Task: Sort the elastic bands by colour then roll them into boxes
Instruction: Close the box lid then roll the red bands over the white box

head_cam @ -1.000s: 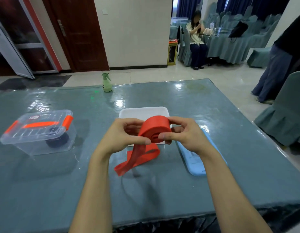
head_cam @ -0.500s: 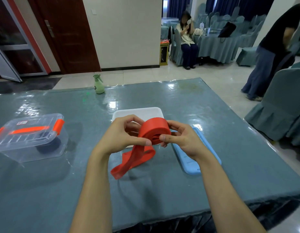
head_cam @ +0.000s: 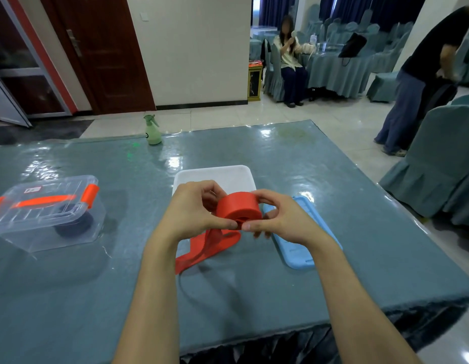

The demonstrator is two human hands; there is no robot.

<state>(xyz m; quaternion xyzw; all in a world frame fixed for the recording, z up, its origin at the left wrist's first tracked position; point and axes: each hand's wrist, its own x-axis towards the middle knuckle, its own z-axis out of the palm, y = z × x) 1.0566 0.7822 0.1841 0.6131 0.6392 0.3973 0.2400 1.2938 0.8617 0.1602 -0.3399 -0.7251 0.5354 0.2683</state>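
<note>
Since the earlier frame the thumbs had met on the near face of the red elastic band [head_cam: 238,208], a roll held at frame centre, with the left hand [head_cam: 194,208] and right hand [head_cam: 283,219] both pinching it while its tail trailed down-left onto the table [head_cam: 241,311]. The white box [head_cam: 215,174] lay just behind, its near rim hidden by the hands. The blue lid [head_cam: 301,248] lay just right, the clear box [head_cam: 44,214] well apart at the left edge, and bare cloth ran to the table's near edge.

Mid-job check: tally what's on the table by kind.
Bands: 2 (red band, dark roll inside clear box)
Boxes: 2 (clear box, white box)
Loose lids: 1 (blue lid)
Bottles: 1 (spray bottle)
Total: 6
</note>
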